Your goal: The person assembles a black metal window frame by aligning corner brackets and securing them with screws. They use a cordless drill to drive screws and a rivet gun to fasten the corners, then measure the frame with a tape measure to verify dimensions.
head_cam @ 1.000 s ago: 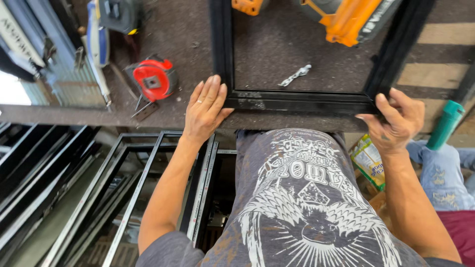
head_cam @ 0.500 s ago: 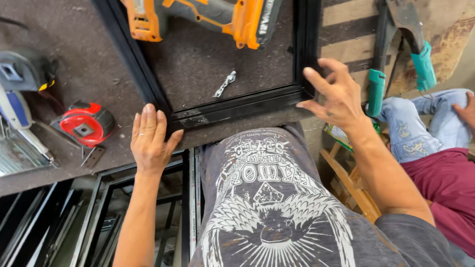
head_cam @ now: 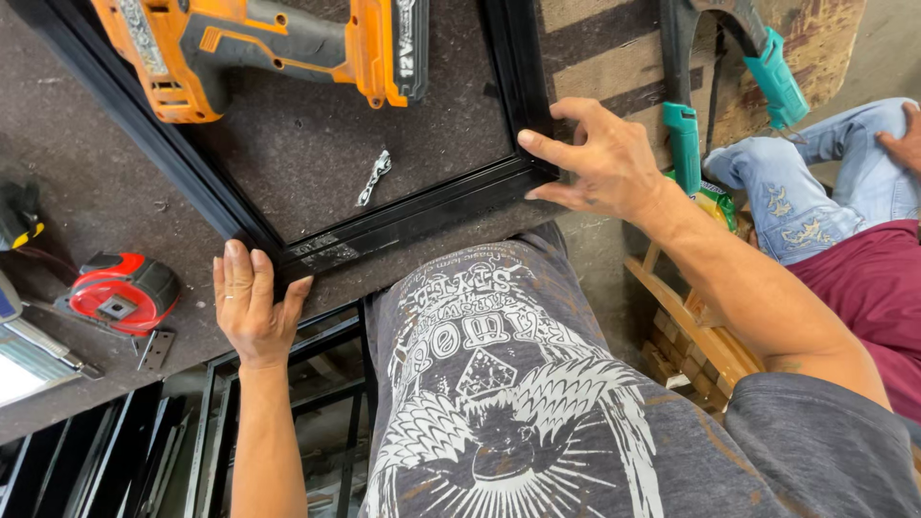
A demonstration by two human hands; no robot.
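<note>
The black metal frame (head_cam: pixel 403 216) lies flat on the dark felt-covered workbench (head_cam: pixel 86 206), directly in front of the person and at the near edge of the bench. Only its near rail and two side rails show; the far end runs out of view at the top. The near rail is the part in hand. Its long axis runs left to right, tilted so that the right end sits farther away than the left end. The two side rails point away from the person, leaning toward the upper left.

The left hand (head_cam: pixel 251 307) rests at the near-left corner, palm down, fingers extended together and pressed against the outer face of the corner; it is flat, not closed around anything. The right hand (head_cam: pixel 600 158) is at the near-right corner, thumb and fingers pinching the corner where near rail and right rail meet. Each hand is at its own corner, with the near rail spanning between them.

Inside the frame, an orange and black cordless drill (head_cam: pixel 278 48) lies on its side at the far left, and a small metal bracket (head_cam: pixel 372 178) lies near the middle. A red tape measure (head_cam: pixel 125 293) sits left of the left hand, outside the frame. Another person in jeans (head_cam: pixel 815 192) sits at the right.
</note>
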